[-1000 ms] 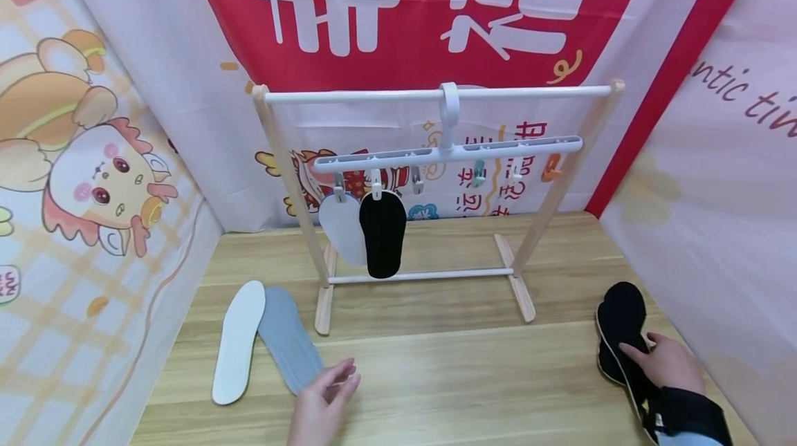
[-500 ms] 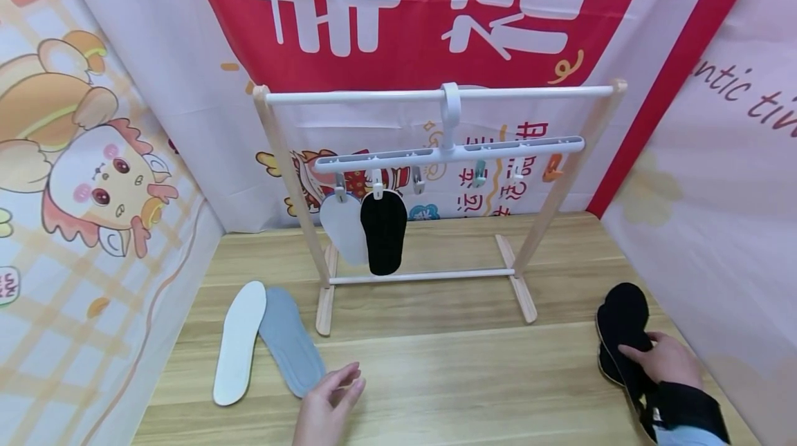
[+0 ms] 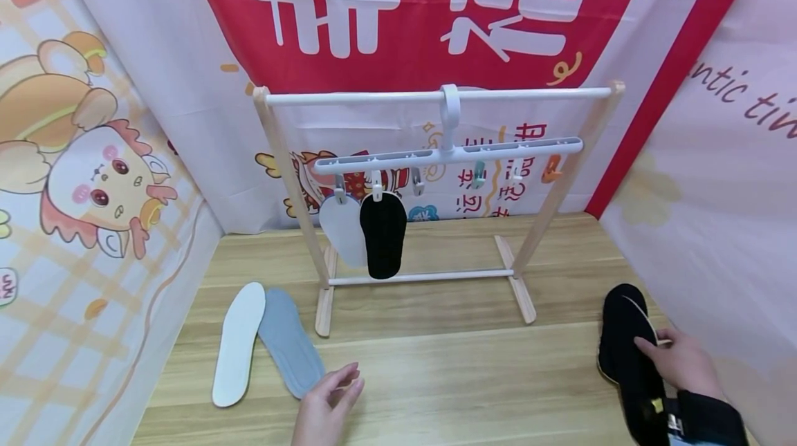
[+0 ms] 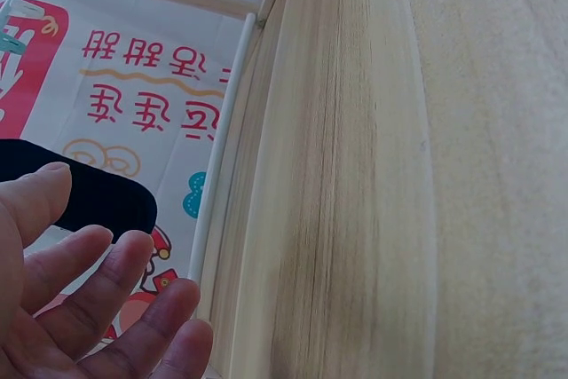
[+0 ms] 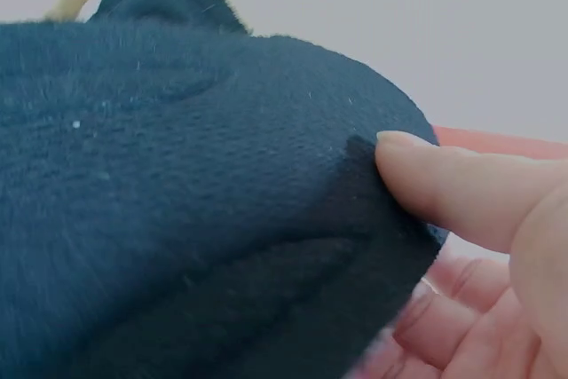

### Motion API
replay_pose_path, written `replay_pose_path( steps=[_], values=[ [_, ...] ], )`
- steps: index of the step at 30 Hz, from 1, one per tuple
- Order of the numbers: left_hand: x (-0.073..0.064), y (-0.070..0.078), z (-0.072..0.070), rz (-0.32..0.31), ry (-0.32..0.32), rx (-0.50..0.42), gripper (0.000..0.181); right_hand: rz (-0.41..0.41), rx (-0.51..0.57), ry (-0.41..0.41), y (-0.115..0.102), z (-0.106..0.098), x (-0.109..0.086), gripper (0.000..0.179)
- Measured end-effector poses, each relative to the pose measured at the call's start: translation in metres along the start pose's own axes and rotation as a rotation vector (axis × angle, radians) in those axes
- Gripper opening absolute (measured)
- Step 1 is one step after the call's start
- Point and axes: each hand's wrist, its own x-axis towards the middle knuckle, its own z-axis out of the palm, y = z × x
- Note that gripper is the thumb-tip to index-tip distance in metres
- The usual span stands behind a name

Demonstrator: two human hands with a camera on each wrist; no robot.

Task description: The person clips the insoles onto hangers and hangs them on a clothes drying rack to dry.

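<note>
My right hand (image 3: 688,363) pinches the edge of a black insole (image 3: 644,384) at the right side of the table. In the right wrist view the thumb lies on top of the insole (image 5: 195,175), with the other fingers beneath. A second black insole (image 3: 613,335) lies partly under it. My left hand (image 3: 326,408) is held loosely, fingers a little bent and holding nothing. It is just right of a grey-blue insole (image 3: 289,346), beside a white insole (image 3: 239,342). The left wrist view shows the left hand (image 4: 98,308) with its fingers apart.
A wooden rack (image 3: 523,252) carries a white clip hanger (image 3: 498,149). From its left clips hang a pale insole (image 3: 342,228) and a black insole (image 3: 382,235). Several other clips, including an orange clip (image 3: 551,168), hold nothing. Printed cloth surrounds the wooden table (image 3: 436,377).
My right hand has shifted to the right, turning the upper black insole and tilting its edge up. My left hand has moved slightly right, then stayed still.
</note>
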Motion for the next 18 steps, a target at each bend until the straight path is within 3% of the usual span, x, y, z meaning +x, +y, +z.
replay_pose_path(
  steps=[3,10,14,18],
  values=[
    [0.0,0.0,0.0,-0.003,-0.004,0.003,0.028,0.009,0.021,0.024,-0.007,-0.005,-0.007,0.065],
    [0.001,0.0,-0.002,-0.03,-0.015,0.004,0.031,-0.028,0.071,0.226,-0.035,-0.008,-0.029,0.042],
    [0.001,-0.001,-0.002,-0.025,-0.021,0.008,0.033,0.02,0.127,0.255,-0.054,-0.012,-0.04,0.049],
    [0.001,-0.001,-0.003,-0.006,-0.026,0.001,0.034,0.016,0.163,0.32,-0.069,-0.01,-0.051,0.049]
  ],
)
